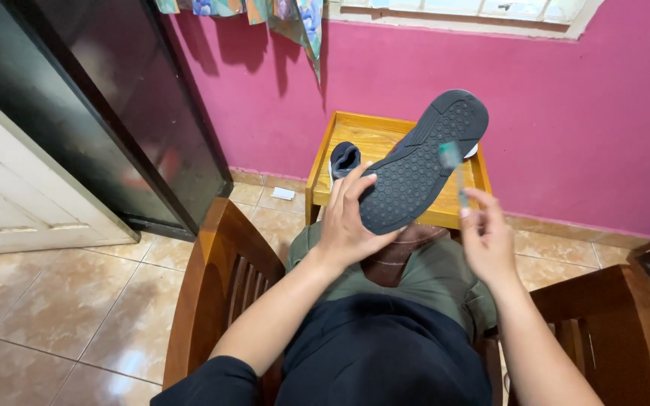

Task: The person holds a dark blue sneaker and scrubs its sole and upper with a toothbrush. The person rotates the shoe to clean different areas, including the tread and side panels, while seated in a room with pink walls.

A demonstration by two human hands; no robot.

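A seated person holds a dark shoe [415,169] sole-up over the lap, in front of a small yellow wooden table [355,124] set against a pink wall [566,113]. The left hand [347,218] is wrapped around the shoe's heel end, thumb and fingers pressed to the edge of the studded rubber sole, while the toe points up and away above the table's near edge. The right hand [488,240] is pinched shut on the handle of a toothbrush [454,169], whose green-tinted bristle head touches the sole near the toe.

The shoe looks light, with a soft knit upper and a firm but flexible sole; its textured tread should give a sure, non-slip hold. Gripping it at the heel or around the midfoot seems the steadiest purchase, leaving the tread open to the bristles. A second shoe [344,158] rests on the table near its left edge. Wooden chair arms [220,271] flank the person on both sides.
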